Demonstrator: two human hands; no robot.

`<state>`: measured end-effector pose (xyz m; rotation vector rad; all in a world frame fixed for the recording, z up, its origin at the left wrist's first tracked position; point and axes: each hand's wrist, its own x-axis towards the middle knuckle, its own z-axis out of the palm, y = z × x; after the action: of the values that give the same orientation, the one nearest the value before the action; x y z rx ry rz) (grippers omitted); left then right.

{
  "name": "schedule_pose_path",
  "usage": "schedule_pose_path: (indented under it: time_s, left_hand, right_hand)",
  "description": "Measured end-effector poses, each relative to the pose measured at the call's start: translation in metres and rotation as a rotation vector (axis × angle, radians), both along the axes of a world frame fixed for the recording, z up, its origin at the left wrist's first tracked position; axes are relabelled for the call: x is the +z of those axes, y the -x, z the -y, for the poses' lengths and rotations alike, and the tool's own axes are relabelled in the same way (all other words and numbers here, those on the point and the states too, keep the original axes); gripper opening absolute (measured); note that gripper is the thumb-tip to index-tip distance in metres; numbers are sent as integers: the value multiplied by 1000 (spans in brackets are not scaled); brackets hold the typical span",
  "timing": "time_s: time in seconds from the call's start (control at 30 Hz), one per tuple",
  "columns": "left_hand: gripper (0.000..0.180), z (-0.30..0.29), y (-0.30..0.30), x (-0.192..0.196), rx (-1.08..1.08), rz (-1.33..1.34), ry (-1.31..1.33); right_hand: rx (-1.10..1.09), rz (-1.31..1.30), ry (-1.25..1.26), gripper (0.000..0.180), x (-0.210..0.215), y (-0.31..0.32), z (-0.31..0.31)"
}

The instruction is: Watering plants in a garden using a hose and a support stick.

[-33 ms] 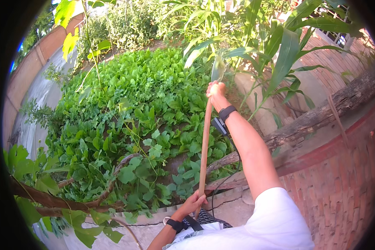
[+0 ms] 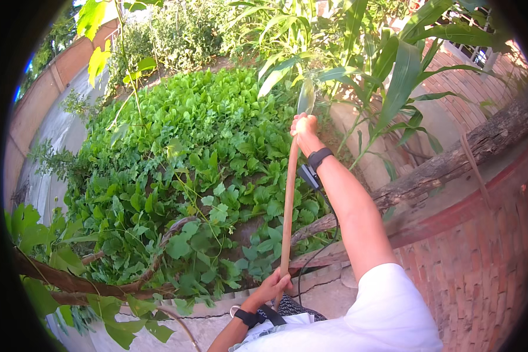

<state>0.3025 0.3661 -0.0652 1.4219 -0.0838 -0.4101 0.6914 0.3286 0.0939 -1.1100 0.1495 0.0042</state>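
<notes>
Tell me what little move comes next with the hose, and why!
Maybe swing the right grip a little left: it holds the hose near the end, where water fans out toward tall plants, and the leafy bed lies left.

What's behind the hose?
Leafy plants show on both sides of the hose, plus a pole at its lower right. The strip directly behind is covered; whether the pole continues there can't be told.
</notes>
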Motion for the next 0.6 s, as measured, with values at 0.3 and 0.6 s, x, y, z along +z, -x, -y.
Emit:
schedule_pose_path:
  time_s: [0.3, 0.6]
  left_hand:
    - [16, 12, 3, 21, 36, -27, 55]
    - [18, 14, 3, 33, 95, -22, -52]
  right_hand:
    - [90, -20, -43, 16, 5, -18, -2]
    - [38, -72, -77, 21, 1, -30, 0]
